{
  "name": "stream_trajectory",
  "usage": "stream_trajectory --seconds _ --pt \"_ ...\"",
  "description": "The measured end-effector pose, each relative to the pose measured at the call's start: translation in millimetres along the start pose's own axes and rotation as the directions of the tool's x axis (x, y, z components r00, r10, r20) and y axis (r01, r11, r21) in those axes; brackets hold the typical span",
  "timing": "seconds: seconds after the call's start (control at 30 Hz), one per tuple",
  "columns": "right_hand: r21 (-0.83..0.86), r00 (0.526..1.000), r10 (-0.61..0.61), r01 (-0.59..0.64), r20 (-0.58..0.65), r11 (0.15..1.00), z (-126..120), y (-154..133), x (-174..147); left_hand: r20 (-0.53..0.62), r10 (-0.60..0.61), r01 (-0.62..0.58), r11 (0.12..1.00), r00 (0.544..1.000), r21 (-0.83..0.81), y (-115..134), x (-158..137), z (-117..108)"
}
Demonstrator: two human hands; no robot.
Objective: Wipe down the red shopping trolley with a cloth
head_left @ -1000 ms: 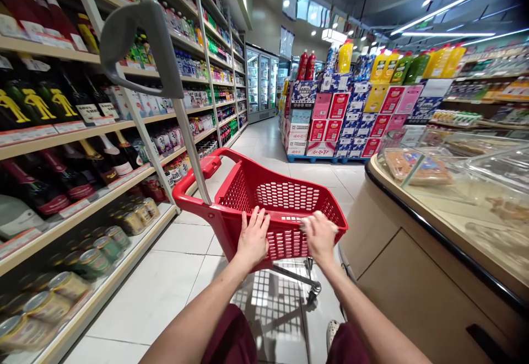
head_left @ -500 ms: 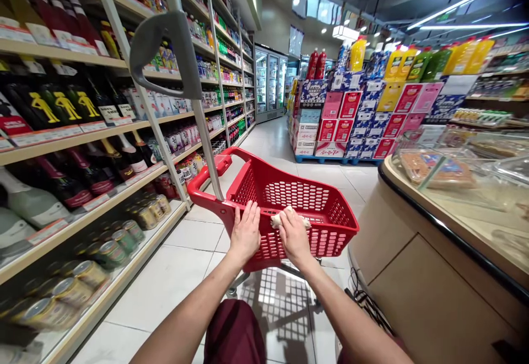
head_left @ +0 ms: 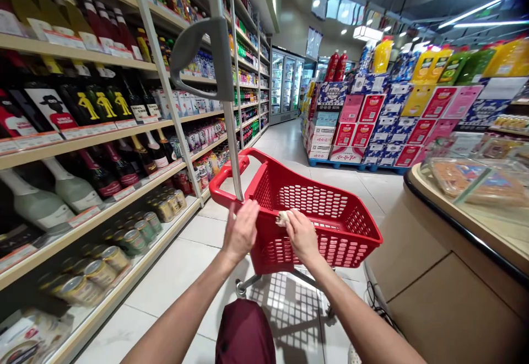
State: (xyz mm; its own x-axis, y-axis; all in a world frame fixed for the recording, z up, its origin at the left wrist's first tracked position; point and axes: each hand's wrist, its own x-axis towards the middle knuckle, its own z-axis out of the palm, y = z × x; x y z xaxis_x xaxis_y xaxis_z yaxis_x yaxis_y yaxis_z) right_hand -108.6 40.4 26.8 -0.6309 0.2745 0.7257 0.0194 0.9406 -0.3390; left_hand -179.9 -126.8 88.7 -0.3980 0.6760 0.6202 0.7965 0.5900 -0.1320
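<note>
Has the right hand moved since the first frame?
Yes. Judged against the metal post, the right hand has shifted along the red basket, closer to the post.

Rm over cart (head_left: 268, 248), pole (head_left: 232, 138) L

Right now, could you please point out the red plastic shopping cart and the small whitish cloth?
Red plastic shopping cart (head_left: 268, 241): head view, near side wall.
Small whitish cloth (head_left: 282, 219): head view, its exposed end.

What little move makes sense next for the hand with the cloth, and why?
I'd probably slide the right hand along the near rim of the red cart, away from the left hand: the right holds a pale cloth at that rim, and the left is close beside it.
</note>
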Motion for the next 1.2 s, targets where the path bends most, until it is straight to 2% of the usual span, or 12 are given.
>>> stream_trajectory --seconds 0.1,0.23,0.3,0.37,0.43,0.53,0.7,0.8,0.93,1.0,1.1,1.2 --pt "0.062 0.999 0.046 -0.044 -0.027 0.997 7.0 -20.9 14.1 -0.058 -0.190 0.194 0.978 0.980 0.075 -20.8 -0.2 -6.7" --pt "0.152 0.999 -0.047 0.044 0.014 0.987 29.8 -74.6 49.5 0.024 -0.184 0.180 0.977 0.983 0.115 -32.2 -0.5 -3.0" --pt "0.152 0.997 -0.073 0.069 0.024 0.986 33.0 -80.5 55.8 0.040 -0.161 0.155 0.980 0.986 0.123 -36.1 -1.8 -3.1" --pt "0.138 0.997 -0.069 0.065 0.028 0.988 25.5 -60.3 45.2 0.053 -0.130 0.123 0.985 0.990 0.124 -38.8 -4.3 -5.2" --pt "0.092 1.000 -0.013 0.012 0.011 0.996 11.7 -24.9 23.6 0.035 -0.132 0.127 0.984 0.991 0.123 -36.2 -6.8 -6.6" --pt "-0.020 0.997 0.064 -0.064 -0.043 0.998 -2.5 12.8 -1.1 0.001 -0.120 0.119 0.987 0.993 0.108 -15.7 -5.9 -1.2" --pt "-0.008 0.999 -0.045 0.045 0.021 0.999 0.8 9.7 3.6 0.152 -0.009 -0.002 0.997 0.988 0.076 28.2 5.0 21.9" --pt "-0.059 0.998 -0.045 0.048 0.038 0.997 -14.8 41.5 -7.1 0.193 0.004 -0.022 0.996 0.981 0.089 32.0 7.1 29.5" --pt "-0.204 0.992 0.103 -0.115 -0.069 0.972 -39.9 91.8 -35.4 0.183 0.031 -0.045 0.996 0.983 0.076 39.9 8.1 34.5" --pt "-0.214 0.992 0.106 -0.118 -0.066 0.970 -39.1 92.8 -38.0 0.185 0.074 -0.085 0.995 0.980 0.049 53.9 9.7 38.9" --pt "-0.174 1.000 0.000 0.005 0.026 0.985 -35.9 88.1 -35.1 0.211 0.094 -0.101 0.995 0.973 0.024 72.6 11.1 46.0" --pt "-0.195 0.999 0.035 -0.029 0.026 0.980 -53.2 114.9 -46.7 0.228 0.092 -0.100 0.995 0.969 0.024 75.9 10.3 50.1"
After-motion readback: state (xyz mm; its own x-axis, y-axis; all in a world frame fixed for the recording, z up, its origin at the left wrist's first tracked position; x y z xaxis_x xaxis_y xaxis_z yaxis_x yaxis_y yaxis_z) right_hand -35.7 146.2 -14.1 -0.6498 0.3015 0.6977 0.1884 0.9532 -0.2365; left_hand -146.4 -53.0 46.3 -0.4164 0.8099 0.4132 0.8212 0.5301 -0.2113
